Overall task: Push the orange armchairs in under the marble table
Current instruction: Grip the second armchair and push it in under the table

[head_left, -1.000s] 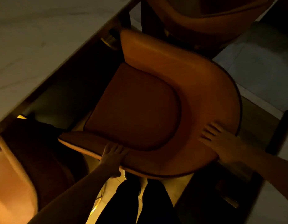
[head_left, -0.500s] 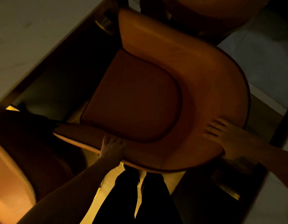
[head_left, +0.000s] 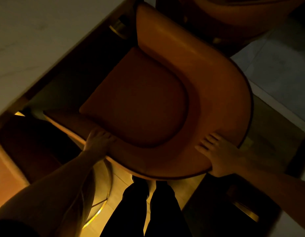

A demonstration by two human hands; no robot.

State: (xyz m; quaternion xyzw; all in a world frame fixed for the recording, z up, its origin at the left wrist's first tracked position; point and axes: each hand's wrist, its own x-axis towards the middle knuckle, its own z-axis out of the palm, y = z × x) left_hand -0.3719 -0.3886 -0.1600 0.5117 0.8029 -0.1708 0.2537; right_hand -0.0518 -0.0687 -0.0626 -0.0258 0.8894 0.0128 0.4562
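two hands were on the orange armchair (head_left: pixel 165 93) at the centre of the frame, and we had both on its curved back rim. our left hand (head_left: pixel 98 142) rested at the lower left of the rim, fingers laid forward over the edge toward the seat cushion (head_left: pixel 139 103), gripping it as far as we could tell in the dim light. our right hand (head_left: pixel 218 156) sat at the lower right, fingers spread flat on top, thumb tucked under the rim. the marble table (head_left: pixel 28 40) filled the upper left, and the chair's front armrest tip just met its edge, seat not under it. so, by our reckoning, most of the push was left. two more orange chairs, one at top right (head_left: pixel 233 17) and one at far left (head_left: pixel 11 159), looked partly out too.
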